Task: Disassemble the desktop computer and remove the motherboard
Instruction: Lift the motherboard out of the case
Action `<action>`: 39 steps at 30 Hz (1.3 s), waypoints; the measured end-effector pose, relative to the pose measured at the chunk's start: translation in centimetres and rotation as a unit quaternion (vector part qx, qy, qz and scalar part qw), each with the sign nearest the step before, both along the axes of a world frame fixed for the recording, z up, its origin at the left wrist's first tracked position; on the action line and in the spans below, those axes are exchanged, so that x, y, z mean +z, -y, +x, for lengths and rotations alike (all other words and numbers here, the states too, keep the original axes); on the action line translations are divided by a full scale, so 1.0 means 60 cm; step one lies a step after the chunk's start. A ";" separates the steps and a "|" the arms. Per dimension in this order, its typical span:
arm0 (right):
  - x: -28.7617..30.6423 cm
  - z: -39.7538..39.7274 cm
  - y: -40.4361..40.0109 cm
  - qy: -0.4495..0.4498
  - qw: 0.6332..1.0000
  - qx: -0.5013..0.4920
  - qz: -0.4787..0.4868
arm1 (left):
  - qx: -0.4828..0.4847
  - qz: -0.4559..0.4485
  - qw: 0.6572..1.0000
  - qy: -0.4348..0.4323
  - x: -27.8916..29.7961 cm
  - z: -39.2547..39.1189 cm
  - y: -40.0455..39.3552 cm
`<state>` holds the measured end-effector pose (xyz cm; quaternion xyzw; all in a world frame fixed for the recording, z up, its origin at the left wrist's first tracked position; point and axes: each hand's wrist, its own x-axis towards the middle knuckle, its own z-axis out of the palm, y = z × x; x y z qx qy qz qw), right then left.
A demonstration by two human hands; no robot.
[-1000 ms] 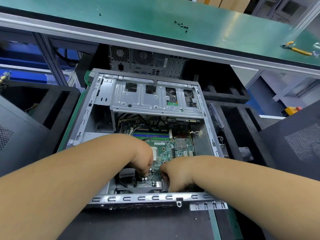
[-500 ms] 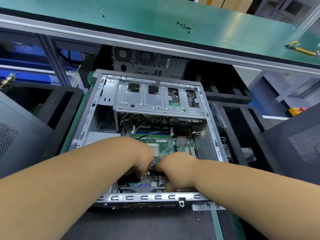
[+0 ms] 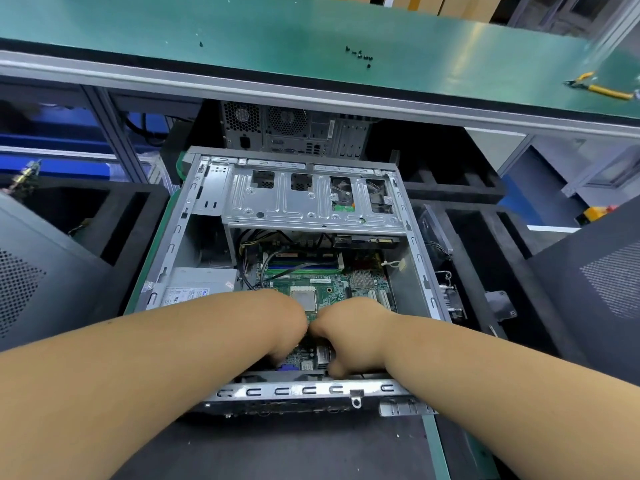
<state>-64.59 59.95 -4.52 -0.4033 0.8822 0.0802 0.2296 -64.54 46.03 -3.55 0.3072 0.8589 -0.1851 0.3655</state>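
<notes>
Inside the open computer case [image 3: 180, 237], lying on its side below the green workbench [image 3: 242, 36], the motherboard [image 3: 318, 285] sits flat against the case floor, just this side of the silver drive cage [image 3: 304, 202]. Its long axis appears to run from the drive cage toward the near rail [image 3: 311, 389] of the case, though the arms cover much of it.

Both hands are down on the near half of the motherboard, knuckles almost touching over its middle. The left hand [image 3: 280, 327] curls downward on the side toward the grey power supply [image 3: 197, 285]; its fingers are hidden beneath the palm, so I cannot tell whether they pinch anything. The right hand [image 3: 349, 337] sits slightly nearer the near rail, fingers bent under and pressed close to the port block at the motherboard's near edge; whether they grip that edge or only rest against it is not visible.

The relation that matters: the motherboard lies directly under and beyond the fingertips, and its far end is tucked under the drive cage. A lift would likely have to begin at the near edge, where the right hand is closer, then draw the motherboard toward the near rail to clear the cage. Cables [image 3: 252, 268] between the power supply and the motherboard look still attached and could snag.

Loose screws [image 3: 360, 57] and yellow-handled cutters [image 3: 599, 86] lie on the workbench, well away from the case.
</notes>
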 end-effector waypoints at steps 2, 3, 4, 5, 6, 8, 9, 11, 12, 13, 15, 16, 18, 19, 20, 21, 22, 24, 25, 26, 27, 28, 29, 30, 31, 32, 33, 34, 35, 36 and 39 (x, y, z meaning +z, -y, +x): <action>0.001 -0.001 0.001 0.002 1.000 -0.002 0.000 | -0.017 -0.006 1.000 0.001 0.002 0.003 0.000; 0.002 -0.002 0.001 0.003 1.000 -0.003 0.001 | -0.023 -0.004 1.000 0.007 0.004 0.003 0.000; 0.002 -0.003 0.001 0.003 1.000 -0.004 0.002 | -0.027 -0.001 0.999 0.018 0.006 0.001 0.002; 0.001 -0.004 0.000 0.003 1.000 -0.005 0.002 | -0.030 0.004 0.999 0.032 0.009 -0.001 0.003; 0.000 -0.006 0.000 0.002 1.000 -0.005 0.002 | -0.030 0.008 0.998 0.047 0.012 -0.003 0.004; -0.002 -0.006 0.001 0.003 1.000 -0.003 0.003 | -0.029 0.008 0.998 0.056 0.015 -0.009 0.004; -0.003 -0.006 0.001 0.002 1.000 -0.002 0.004 | -0.030 0.004 0.998 0.046 0.016 -0.011 0.003; -0.004 -0.007 0.001 0.003 1.000 -0.004 0.003 | -0.027 -0.004 0.999 0.018 0.016 -0.012 0.001; -0.003 -0.008 0.001 0.005 1.000 -0.005 0.003 | -0.022 -0.006 1.000 0.019 0.015 -0.012 0.001; -0.003 -0.008 0.001 0.007 1.000 -0.005 0.003 | -0.016 -0.005 0.999 0.031 0.014 -0.012 0.000; -0.002 -0.008 0.002 0.006 1.000 -0.005 0.003 | -0.012 0.004 0.998 0.057 0.017 -0.012 0.003; -0.003 -0.007 0.003 0.005 1.000 -0.005 0.006 | -0.012 0.006 0.998 0.057 0.021 -0.016 0.005; -0.003 -0.006 0.004 0.008 1.000 -0.003 0.007 | 0.000 0.017 1.000 0.004 0.036 -0.031 0.013; -0.001 -0.005 0.004 0.014 1.000 -0.002 0.004 | 0.009 0.031 0.999 -0.033 0.045 -0.038 0.019; 0.001 -0.005 0.004 0.021 1.000 -0.003 -0.003 | 0.015 0.045 0.997 -0.053 0.053 -0.045 0.026; 0.003 -0.006 0.003 0.027 1.000 -0.007 -0.011 | 0.020 0.058 0.997 -0.054 0.059 -0.051 0.033; 0.006 -0.006 0.002 0.029 0.999 -0.012 -0.021 | 0.026 0.062 0.997 -0.047 0.061 -0.052 0.039; 0.009 -0.008 -0.002 0.023 0.999 -0.016 -0.040 | 0.033 0.044 0.997 -0.052 0.062 -0.046 0.046; 0.011 -0.008 -0.004 0.018 0.998 -0.016 -0.049 | 0.023 0.032 0.996 -0.074 0.062 -0.039 0.048; 0.012 -0.007 -0.006 0.014 0.998 -0.017 -0.059 | 0.005 0.025 0.994 -0.102 0.062 -0.032 0.051; 0.014 -0.006 -0.007 0.010 0.997 -0.017 -0.068 | -0.013 0.026 0.992 -0.125 0.061 -0.024 0.053; 0.016 -0.005 -0.008 0.005 0.997 -0.019 -0.079 | -0.021 0.040 0.989 -0.138 0.059 -0.017 0.057; 0.019 -0.005 -0.010 -0.002 0.995 -0.023 -0.095 | -0.017 0.069 0.987 -0.144 0.059 -0.009 0.061; 0.023 -0.006 -0.012 -0.009 0.992 -0.033 -0.119 | -0.008 0.104 0.984 -0.142 0.058 -0.001 0.065; 0.028 -0.007 -0.015 -0.013 0.988 -0.046 -0.146 | -0.001 0.136 0.982 -0.133 0.059 0.008 0.069; 0.033 -0.009 -0.018 -0.012 0.983 -0.060 -0.171 | 0.005 0.157 0.980 -0.121 0.059 0.016 0.072; 0.037 -0.011 -0.021 -0.009 0.979 -0.071 -0.191 | 0.010 0.166 0.980 -0.111 0.059 0.023 0.075; 0.041 -0.012 -0.024 -0.007 0.976 -0.079 -0.204 | 0.015 0.169 0.980 -0.105 0.060 0.027 0.077; 0.044 -0.012 -0.026 -0.008 0.973 -0.084 -0.213 | 0.019 0.172 0.979 -0.106 0.061 0.029 0.081; 0.046 -0.013 -0.028 -0.010 0.972 -0.088 -0.220 | 0.023 0.175 0.978 -0.110 0.062 0.028 0.084; 0.048 -0.012 -0.030 -0.015 0.967 -0.105 -0.233 | 0.021 0.175 0.976 -0.129 0.065 0.026 0.091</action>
